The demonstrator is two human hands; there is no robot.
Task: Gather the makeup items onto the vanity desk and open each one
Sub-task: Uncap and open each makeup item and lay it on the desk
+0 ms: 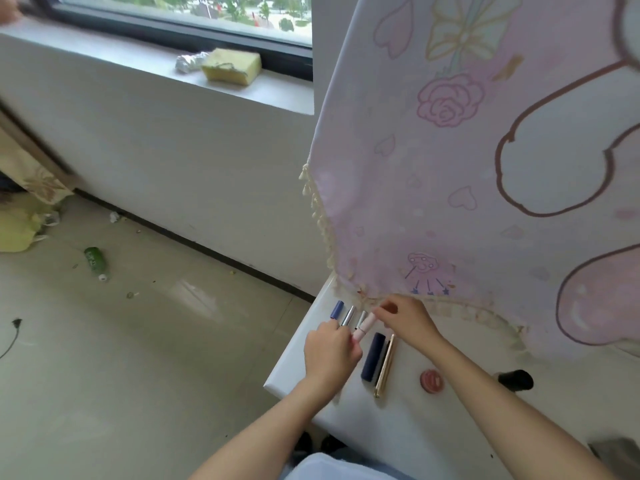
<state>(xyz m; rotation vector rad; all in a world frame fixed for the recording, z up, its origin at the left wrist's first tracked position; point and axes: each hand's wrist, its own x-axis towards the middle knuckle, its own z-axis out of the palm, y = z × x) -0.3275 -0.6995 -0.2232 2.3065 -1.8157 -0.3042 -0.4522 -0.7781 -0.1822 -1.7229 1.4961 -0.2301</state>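
Gripping hands: the left hand [330, 348] curled round the lower end of a pink tube [364, 326], while the right hand [407, 320] pinched its upper end with the fingertips.
Pink tube: it slanted between the two hands, low over the far left part of the desk [408, 420]; whether its cap had come loose could not be told.
Left of the tube: a white tube [361, 318], a silver tube [348, 316] and a short blue tube [336, 309] lay side by side in a row, the silver one touching the left knuckles.
Right of the tube: a navy tube [373, 356] and a thin gold stick [384, 367] lay touching each other, just under the right wrist.
Containers: a round red pot [432, 382] sat beside the right forearm; its contents could not be seen.
Further right: a black object [516, 380], too blurred to name.
Back edge: a pink cloth [485, 202] with a tasselled hem hung down to the desk just behind the right hand.
Left edge: the desk ended just beside the left hand, with the floor [156, 341] below.
Floor: a green bottle [94, 259] lay well apart from the desk.
Windowsill [104, 53]: a yellow sponge [231, 65] sat beside crumpled foil [188, 62].
Open room: bare desk lay between the two forearms.
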